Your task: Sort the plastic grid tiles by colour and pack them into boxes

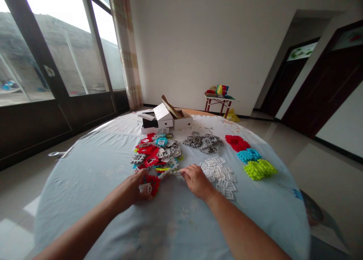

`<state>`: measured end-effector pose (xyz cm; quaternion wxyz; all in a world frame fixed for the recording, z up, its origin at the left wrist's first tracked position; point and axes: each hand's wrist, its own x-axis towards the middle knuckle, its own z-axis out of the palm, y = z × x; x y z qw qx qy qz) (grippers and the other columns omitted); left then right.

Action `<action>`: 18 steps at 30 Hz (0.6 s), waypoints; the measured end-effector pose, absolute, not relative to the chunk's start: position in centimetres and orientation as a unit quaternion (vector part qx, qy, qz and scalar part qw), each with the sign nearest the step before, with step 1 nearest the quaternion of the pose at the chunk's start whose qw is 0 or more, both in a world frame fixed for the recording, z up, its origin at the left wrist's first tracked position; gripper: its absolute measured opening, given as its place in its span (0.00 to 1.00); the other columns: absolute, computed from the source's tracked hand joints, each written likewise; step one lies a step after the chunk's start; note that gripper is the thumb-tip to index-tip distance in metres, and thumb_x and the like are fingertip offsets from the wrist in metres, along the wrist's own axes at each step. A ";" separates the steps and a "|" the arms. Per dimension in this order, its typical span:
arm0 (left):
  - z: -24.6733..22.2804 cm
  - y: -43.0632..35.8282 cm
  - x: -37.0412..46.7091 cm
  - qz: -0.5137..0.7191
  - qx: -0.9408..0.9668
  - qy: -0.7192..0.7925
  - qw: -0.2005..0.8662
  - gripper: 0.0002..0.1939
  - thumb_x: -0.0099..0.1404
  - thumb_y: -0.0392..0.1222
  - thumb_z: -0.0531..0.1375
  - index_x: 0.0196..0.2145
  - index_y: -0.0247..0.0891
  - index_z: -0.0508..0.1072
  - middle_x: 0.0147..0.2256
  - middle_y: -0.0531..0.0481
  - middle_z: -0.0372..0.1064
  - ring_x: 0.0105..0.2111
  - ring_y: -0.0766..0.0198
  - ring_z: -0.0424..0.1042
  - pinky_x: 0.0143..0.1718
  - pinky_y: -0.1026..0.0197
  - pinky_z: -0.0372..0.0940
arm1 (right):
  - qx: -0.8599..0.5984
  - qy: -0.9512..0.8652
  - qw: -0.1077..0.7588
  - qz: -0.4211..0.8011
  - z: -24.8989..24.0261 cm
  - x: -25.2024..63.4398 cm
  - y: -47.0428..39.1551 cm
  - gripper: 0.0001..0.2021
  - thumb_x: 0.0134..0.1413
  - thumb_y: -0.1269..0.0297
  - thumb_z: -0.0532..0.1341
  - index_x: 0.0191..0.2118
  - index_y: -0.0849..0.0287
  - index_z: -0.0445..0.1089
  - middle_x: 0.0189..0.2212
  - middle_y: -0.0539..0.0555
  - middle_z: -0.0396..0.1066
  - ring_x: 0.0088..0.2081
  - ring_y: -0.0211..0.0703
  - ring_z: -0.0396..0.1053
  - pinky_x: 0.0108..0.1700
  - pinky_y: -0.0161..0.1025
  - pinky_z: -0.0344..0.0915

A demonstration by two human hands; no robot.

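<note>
We are picking at the mixed pile (157, 154) of plastic pieces on the table (93, 177).
Our left hand (135, 187) is curling loosely around a white piece (145, 188) at the pile's near edge; our right hand (196, 180) is pinching a small white piece (177, 172), fingers together, beside the sorted white pieces (221, 175).

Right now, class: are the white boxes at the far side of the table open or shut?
Open. The white boxes have lids lifted and tilted, showing a dark inside on the left one. What they hold cannot be told.

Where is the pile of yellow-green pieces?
The yellow-green pile sits on the table's right side, just nearer than the blue pile, right of the white pieces.
</note>
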<state>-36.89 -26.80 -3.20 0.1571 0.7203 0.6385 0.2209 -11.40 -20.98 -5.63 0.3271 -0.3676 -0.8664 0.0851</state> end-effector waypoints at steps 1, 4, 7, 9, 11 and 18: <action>-2.9 -26.3 -36.1 0.213 0.735 0.623 0.160 0.24 0.41 0.50 0.64 0.38 0.41 0.68 0.36 0.48 0.70 0.36 0.57 0.69 0.35 0.60 0.62 | -0.371 -0.863 0.332 0.084 -5.6 -11.3 -20.8 0.09 0.58 0.69 0.53 0.38 0.58 0.71 0.32 0.54 0.72 0.38 0.42 0.65 0.42 0.38 0.59; -2.6 -25.3 -34.2 0.199 0.747 0.616 0.154 0.25 0.44 0.51 0.64 0.40 0.39 0.68 0.38 0.45 0.69 0.38 0.55 0.68 0.37 0.58 0.61 | -0.383 -0.853 0.346 0.080 -5.7 -10.9 -20.4 0.09 0.58 0.69 0.53 0.38 0.59 0.71 0.32 0.55 0.71 0.38 0.42 0.65 0.42 0.39 0.60; -2.5 -24.5 -33.1 0.188 0.746 0.622 0.142 0.28 0.42 0.53 0.64 0.41 0.40 0.69 0.38 0.45 0.68 0.36 0.54 0.68 0.36 0.57 0.61 | -0.392 -0.838 0.373 0.078 -5.6 -10.7 -20.1 0.09 0.58 0.69 0.53 0.37 0.60 0.71 0.32 0.55 0.71 0.38 0.43 0.64 0.42 0.40 0.61; -2.1 -23.9 -33.2 0.197 0.755 0.607 0.150 0.29 0.42 0.54 0.65 0.42 0.43 0.69 0.37 0.48 0.69 0.35 0.56 0.68 0.35 0.59 0.61 | -0.395 -0.823 0.400 0.081 -5.5 -10.6 -20.0 0.09 0.58 0.68 0.53 0.38 0.59 0.71 0.33 0.56 0.70 0.39 0.43 0.64 0.43 0.40 0.61; -1.5 -23.2 -33.7 0.221 0.759 0.590 0.165 0.26 0.45 0.57 0.63 0.42 0.45 0.70 0.34 0.51 0.70 0.33 0.59 0.68 0.33 0.61 0.61 | -0.393 -0.809 0.428 0.091 -5.3 -10.5 -20.0 0.10 0.58 0.67 0.53 0.39 0.59 0.70 0.34 0.56 0.68 0.39 0.43 0.64 0.43 0.40 0.62; -2.0 -21.4 -37.6 0.393 0.635 0.665 -0.015 0.20 0.62 0.54 0.46 0.33 0.40 0.71 0.30 0.51 0.68 0.26 0.64 0.67 0.28 0.64 0.59 | -0.437 -0.751 0.468 0.160 -4.1 -8.7 -17.9 0.11 0.56 0.61 0.52 0.32 0.60 0.70 0.27 0.54 0.67 0.32 0.40 0.66 0.36 0.36 0.63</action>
